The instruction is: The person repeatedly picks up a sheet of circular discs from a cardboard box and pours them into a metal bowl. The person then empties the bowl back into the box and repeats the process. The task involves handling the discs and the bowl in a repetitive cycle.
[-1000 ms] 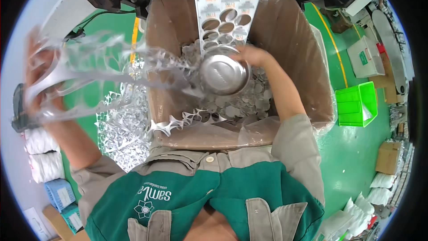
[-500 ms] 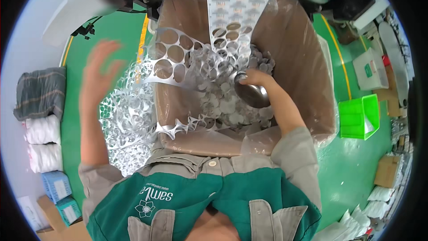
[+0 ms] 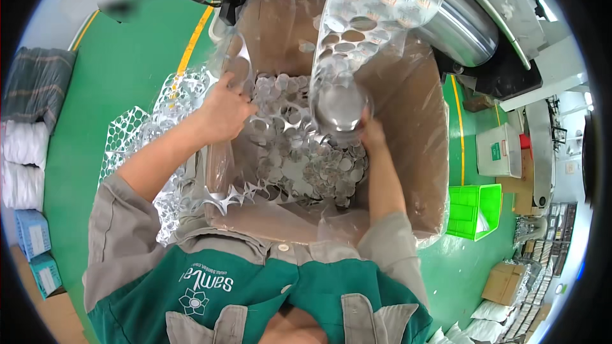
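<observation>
Silvery punched foil web [image 3: 280, 121], foil discs [image 3: 319, 165] heaped in box

— What sits on the green floor [image 3: 121, 70] at the right?
— A green crate [image 3: 475, 210], a white bin [image 3: 500, 151], brown cartons [image 3: 507, 283].
— And left?
— White rolls [image 3: 22, 165], blue boxes [image 3: 32, 236].

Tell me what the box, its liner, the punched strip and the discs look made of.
Box: brown cardboard, matte. Liner: clear plastic film, wrinkled with glare. Strip: thin, shiny sheet with round cut-outs, probably foil or metallised film. Discs: the same silvery look, likely punched from it.
</observation>
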The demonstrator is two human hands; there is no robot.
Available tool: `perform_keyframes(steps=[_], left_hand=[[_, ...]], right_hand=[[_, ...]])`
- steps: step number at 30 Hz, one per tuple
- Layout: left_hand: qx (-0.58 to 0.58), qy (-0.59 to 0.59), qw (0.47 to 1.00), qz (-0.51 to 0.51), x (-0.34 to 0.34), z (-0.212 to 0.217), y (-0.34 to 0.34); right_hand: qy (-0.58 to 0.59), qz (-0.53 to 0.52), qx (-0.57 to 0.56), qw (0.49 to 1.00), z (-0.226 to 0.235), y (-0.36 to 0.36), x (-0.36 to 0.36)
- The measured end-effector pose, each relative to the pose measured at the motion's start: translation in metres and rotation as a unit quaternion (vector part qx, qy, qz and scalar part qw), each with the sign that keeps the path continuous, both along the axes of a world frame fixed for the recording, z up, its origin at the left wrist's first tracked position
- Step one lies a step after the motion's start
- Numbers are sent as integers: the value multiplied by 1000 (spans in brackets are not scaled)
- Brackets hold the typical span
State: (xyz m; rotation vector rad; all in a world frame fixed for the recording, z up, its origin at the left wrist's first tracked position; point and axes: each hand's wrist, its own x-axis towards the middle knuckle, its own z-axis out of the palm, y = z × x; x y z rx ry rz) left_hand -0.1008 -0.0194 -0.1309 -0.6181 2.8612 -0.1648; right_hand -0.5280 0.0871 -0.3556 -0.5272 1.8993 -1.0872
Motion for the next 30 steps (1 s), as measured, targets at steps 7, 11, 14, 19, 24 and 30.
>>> perform_keyframes(steps=[7,11,14,19,24,30], left_hand=[[-9,4,1000,-9,-8,-4,-5],[83,114,990,13,1,0,-9],[275,272,917,102,10,18,-15],[313,361,855,201,9,86,-1],[399,536,737,104,14,138,14],[322,674,646,157,147,179,-28]], right_hand=[[85,161,344,921,-55,62,4],[391,530,208,723,63,2,48],[432,447,43,782,182,-15,68],[-12,254,-353,900,293,19,84],[-331,344,-348,807,220,-2,87],[439,356,117,817,25,16,50]])
